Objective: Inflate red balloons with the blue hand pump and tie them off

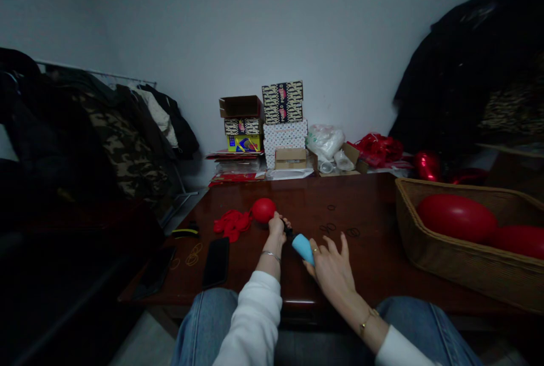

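A small, partly inflated red balloon [264,210] sits just beyond my left hand [277,225], whose fingers are closed round its neck at the black nozzle end of a balloon pump. The light blue body of the balloon pump [303,248] points down and right, toward me. My right hand [332,267] grips that blue end between thumb and index finger, with the other fingers raised and spread. Left of the balloon lies a pile of flat red balloons [233,224]. Where the balloon neck meets the nozzle is mostly hidden by my left fingers.
A wicker basket [446,267] with large red balloons [457,218] stands at the right. A black phone [216,262], yellow rubber bands [194,254] and a yellow-black tool [186,232] lie left. Dark bands [352,233] lie right of centre. Boxes [285,139] are stacked behind the table.
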A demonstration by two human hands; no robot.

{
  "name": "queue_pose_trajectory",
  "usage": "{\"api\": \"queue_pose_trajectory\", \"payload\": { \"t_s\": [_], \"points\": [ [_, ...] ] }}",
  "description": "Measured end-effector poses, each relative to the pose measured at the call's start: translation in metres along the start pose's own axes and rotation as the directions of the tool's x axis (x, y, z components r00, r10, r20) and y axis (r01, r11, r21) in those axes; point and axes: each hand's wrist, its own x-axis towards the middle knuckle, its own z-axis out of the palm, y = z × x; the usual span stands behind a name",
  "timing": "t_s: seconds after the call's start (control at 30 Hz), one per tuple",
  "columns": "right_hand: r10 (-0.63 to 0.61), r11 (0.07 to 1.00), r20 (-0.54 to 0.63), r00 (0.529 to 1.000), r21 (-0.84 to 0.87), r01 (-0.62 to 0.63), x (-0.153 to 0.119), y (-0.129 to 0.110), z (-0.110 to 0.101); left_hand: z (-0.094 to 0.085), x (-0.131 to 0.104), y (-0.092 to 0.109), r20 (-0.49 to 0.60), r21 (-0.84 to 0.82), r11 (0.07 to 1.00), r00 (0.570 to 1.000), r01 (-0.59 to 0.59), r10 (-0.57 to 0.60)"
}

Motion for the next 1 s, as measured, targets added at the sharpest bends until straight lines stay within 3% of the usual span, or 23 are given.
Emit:
{"api": "queue_pose_trajectory", "payload": {
  "t_s": [0.23,0.4,0.87,1.0],
  "points": [
    [-0.026,0.999,-0.064,0.998,0.029,0.028,-0.035,0.02,-0.01,-0.006,0.004,0.029,0.006,0.0,0.999,0.999,-0.04,0.04],
    [-0.025,1.0,-0.092,0.995,0.016,0.027,-0.041,0.028,-0.009,-0.004,0.003,0.031,0.003,-0.015,0.999,0.999,-0.045,0.045],
    [-0.006,1.0,0.003,1.0,-0.024,0.006,0.015,-0.003,-0.002,0.008,-0.012,-0.003,0.014,0.03,0.999,1.0,-0.012,0.011],
    [0.004,1.0,0.027,1.0,-0.002,-0.004,0.016,-0.008,0.0,0.006,-0.012,-0.004,0.006,0.052,0.999,1.0,-0.011,0.011]
  ]
}}
